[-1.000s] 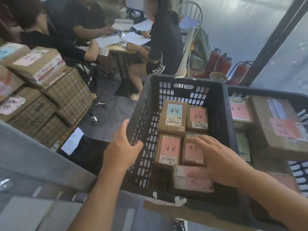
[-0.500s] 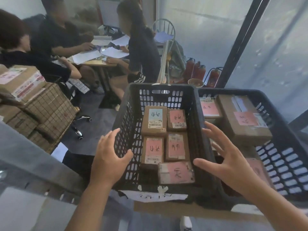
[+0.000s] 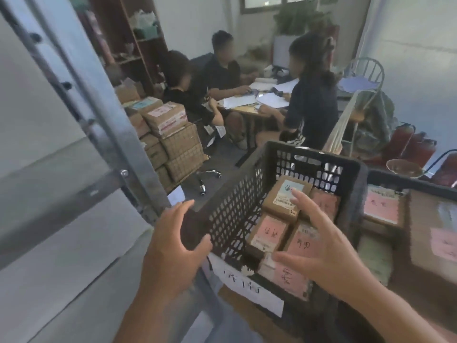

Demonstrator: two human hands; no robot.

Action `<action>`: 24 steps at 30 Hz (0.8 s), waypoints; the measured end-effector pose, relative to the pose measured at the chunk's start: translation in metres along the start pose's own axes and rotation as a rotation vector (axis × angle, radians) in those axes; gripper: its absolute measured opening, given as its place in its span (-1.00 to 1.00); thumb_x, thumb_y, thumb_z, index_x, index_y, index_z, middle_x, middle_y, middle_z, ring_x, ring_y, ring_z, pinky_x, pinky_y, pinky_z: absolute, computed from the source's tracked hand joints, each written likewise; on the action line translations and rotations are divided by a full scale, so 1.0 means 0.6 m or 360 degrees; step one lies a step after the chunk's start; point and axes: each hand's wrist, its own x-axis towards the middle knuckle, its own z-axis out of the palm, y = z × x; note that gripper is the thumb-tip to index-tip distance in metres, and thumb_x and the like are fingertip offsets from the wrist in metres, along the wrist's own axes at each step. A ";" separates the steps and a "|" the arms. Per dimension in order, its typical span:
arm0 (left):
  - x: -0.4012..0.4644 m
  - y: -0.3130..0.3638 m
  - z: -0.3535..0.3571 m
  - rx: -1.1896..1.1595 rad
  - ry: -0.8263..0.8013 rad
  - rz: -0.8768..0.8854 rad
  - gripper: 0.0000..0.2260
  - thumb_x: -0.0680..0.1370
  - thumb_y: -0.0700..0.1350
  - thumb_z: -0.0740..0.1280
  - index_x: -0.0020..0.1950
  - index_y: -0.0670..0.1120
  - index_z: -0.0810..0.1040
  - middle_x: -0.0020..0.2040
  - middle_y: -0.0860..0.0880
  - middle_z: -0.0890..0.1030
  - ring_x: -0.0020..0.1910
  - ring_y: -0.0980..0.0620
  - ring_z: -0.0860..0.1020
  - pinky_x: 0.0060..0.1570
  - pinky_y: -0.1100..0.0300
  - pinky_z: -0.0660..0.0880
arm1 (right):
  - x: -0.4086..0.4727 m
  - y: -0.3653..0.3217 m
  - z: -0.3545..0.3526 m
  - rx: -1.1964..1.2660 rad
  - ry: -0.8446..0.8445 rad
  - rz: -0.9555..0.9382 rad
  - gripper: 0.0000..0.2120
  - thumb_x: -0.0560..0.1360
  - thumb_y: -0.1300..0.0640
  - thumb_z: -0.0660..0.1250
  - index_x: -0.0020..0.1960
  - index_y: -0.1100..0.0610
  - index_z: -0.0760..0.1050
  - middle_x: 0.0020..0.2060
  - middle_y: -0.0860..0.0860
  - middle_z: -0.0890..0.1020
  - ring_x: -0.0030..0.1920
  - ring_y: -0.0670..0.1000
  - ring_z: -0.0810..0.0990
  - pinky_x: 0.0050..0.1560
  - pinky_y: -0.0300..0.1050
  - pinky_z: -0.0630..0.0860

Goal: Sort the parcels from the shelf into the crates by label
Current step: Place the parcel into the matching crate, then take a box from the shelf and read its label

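Left hand (image 3: 170, 246) gripping black crate (image 3: 237, 206) corner for steadiness; right hand (image 3: 329, 253) spread wide, empty, above its labelled parcels (image 3: 269, 233).

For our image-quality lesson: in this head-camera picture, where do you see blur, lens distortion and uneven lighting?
Head view: motion blur smears the whole frame; handwriting on the pink-labelled parcel is unreadable. The wide lens bends the metal shelf post. Light is dim and bluish, brighter on the far wall. The left hand at the black crate and the right hand look soft-edged.
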 end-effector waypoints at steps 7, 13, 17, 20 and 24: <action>-0.176 0.016 -0.130 0.0053 0.0509 -0.0265 -0.31 0.45 0.13 0.50 0.55 0.21 0.34 0.53 0.25 0.36 0.53 0.22 0.30 0.53 0.01 0.32 | 0.004 -0.111 0.067 0.0155 -0.0413 -0.0457 0.07 0.21 -0.44 0.51 0.56 -0.53 -0.03 0.55 -0.40 0.26 0.55 -0.31 0.21 0.52 -0.06 0.26; -0.362 0.006 -0.278 0.0181 0.0894 -0.0416 -0.32 0.47 0.09 0.49 0.54 0.29 0.30 0.51 0.35 0.33 0.52 0.31 0.27 0.46 0.21 0.23 | -0.064 -0.260 0.165 0.0274 -0.0747 -0.0739 0.06 0.19 -0.43 0.53 0.52 -0.59 -0.01 0.53 -0.46 0.24 0.53 -0.30 0.23 0.49 -0.09 0.27; -0.503 -0.014 -0.369 0.0228 0.1094 -0.0489 -0.33 0.48 0.13 0.48 0.54 0.32 0.29 0.47 0.43 0.30 0.42 0.52 0.21 0.40 0.37 0.18 | -0.158 -0.370 0.246 0.0329 -0.0902 -0.0880 0.03 0.20 -0.42 0.52 0.50 -0.61 -0.01 0.49 -0.49 0.25 0.49 -0.31 0.23 0.44 -0.12 0.22; -0.625 -0.037 -0.444 0.0269 0.1207 -0.0552 -0.34 0.48 0.17 0.48 0.52 0.34 0.28 0.44 0.45 0.32 0.45 0.46 0.23 0.34 0.49 0.15 | -0.248 -0.452 0.316 0.0384 -0.1003 -0.0947 0.02 0.18 -0.49 0.48 0.48 -0.63 -0.01 0.46 -0.52 0.27 0.46 -0.28 0.29 0.46 -0.08 0.28; -0.793 -0.074 -0.559 0.0400 0.1383 -0.0651 -0.35 0.49 0.20 0.45 0.53 0.33 0.27 0.50 0.42 0.28 0.58 0.26 0.20 0.49 0.25 0.19 | -0.372 -0.559 0.409 0.0475 -0.1068 -0.1034 0.10 0.09 -0.67 0.41 0.54 -0.52 0.06 0.47 -0.48 0.30 0.52 -0.29 0.28 0.56 0.08 0.30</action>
